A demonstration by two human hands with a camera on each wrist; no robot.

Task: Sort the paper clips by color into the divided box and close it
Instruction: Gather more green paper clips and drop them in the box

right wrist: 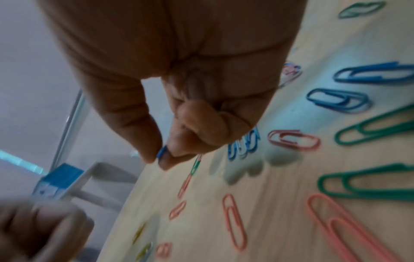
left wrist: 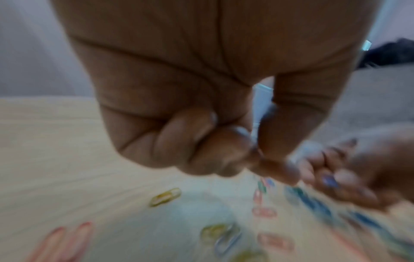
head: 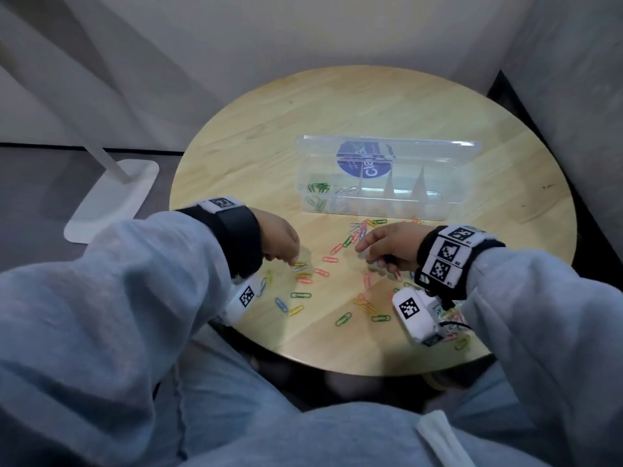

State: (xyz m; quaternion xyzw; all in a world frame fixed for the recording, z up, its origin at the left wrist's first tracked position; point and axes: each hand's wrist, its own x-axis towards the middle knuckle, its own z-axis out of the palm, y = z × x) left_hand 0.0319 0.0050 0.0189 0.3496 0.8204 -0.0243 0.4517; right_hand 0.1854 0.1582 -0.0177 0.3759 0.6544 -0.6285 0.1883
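Loose paper clips [head: 332,259] in pink, green, blue, yellow and white lie scattered on the round wooden table [head: 371,106]. The clear divided box [head: 381,200] stands behind them with its lid [head: 421,153] open; green clips [head: 318,188] fill its leftmost compartment and white clips [head: 347,191] the one beside it. My right hand [right wrist: 156,159] pinches a blue clip [right wrist: 161,152] between thumb and forefinger just above the table. My left hand [head: 291,261] hovers with curled fingers over a white clip [head: 300,267]; the blurred left wrist view hides whether it holds anything.
A white lamp base [head: 111,200] stands on the floor left of the table. More clips [head: 455,315] lie under my right wrist near the table's front edge. Grey walls close in behind and to the right.
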